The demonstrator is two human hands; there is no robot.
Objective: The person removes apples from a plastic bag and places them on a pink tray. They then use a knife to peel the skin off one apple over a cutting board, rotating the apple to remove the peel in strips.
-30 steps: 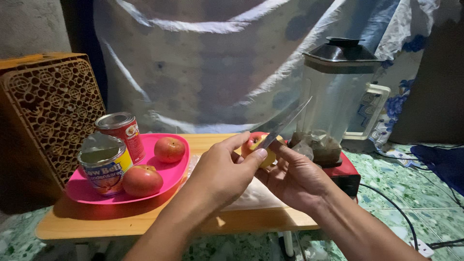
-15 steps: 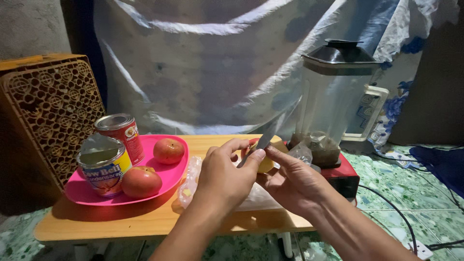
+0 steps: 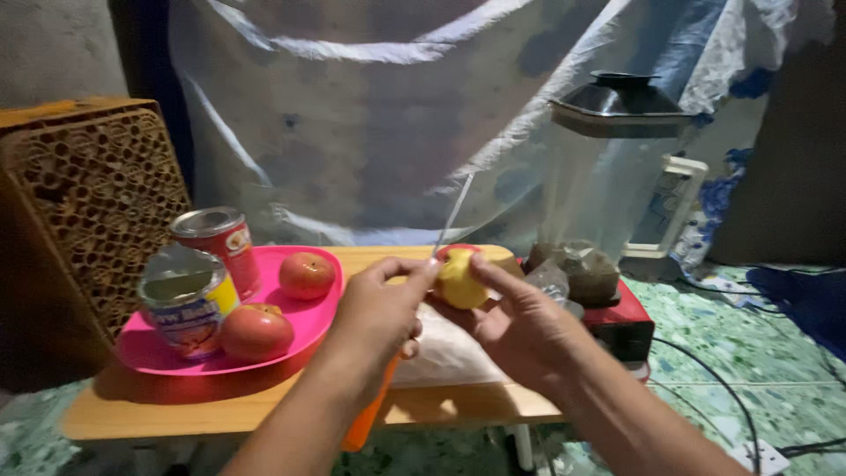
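My right hand (image 3: 520, 330) grips a partly peeled apple (image 3: 462, 278), yellow flesh facing me with a strip of red skin on top. My left hand (image 3: 377, 310) is closed around a knife (image 3: 452, 216). Its orange handle sticks out below the hand and its thin blade points up, just left of the apple. Both hands hover over the small wooden table (image 3: 264, 401), above a clear plastic bag (image 3: 441, 353).
A pink plate (image 3: 322, 322) at the left holds two whole red apples (image 3: 257, 331) (image 3: 307, 274) and two opened cans (image 3: 188, 300) (image 3: 218, 238). A blender (image 3: 617, 185) on a red base stands at the right. A woven crate (image 3: 84, 194) lies far left; cables and a power strip (image 3: 758, 454) lie on the floor.
The knife blade swung from leaning right toward the blender to nearly upright, left of the apple. The apple turned, showing more yellow flesh. Both hands shifted slightly left.
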